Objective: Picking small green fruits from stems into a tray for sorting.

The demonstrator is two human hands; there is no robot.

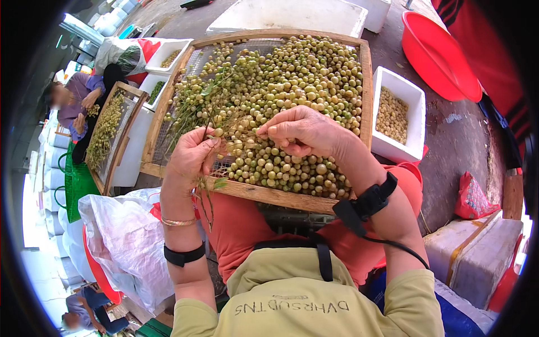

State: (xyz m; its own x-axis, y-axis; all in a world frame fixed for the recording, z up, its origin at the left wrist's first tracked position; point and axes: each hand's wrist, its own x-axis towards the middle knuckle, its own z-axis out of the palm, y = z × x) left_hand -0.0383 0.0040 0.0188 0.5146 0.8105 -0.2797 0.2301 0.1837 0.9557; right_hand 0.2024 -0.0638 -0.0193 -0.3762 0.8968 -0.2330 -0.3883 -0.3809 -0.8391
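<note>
A wood-framed wire mesh tray (278,196) lies before me, heaped with small round yellow-green fruits (320,84). My left hand (193,151) is closed on a fruit stem (205,198) with thin twigs and a few leaves, over the tray's near left corner. To its right, my right hand (299,130) hovers above the fruits, thumb and fingertips pinched together at the fine stalks; whether a fruit or stalk is between them is hard to tell. Loose stems with green leaves (206,90) lie among the fruits on the tray's left side.
White foam box (417,122) of fruits stands right of the tray; a red basin (442,59) lies beyond. A co-worker (76,101) sits at left by another mesh tray (122,147). Near me are a white sack (126,244), a green basket (76,185) and a foam box (476,252).
</note>
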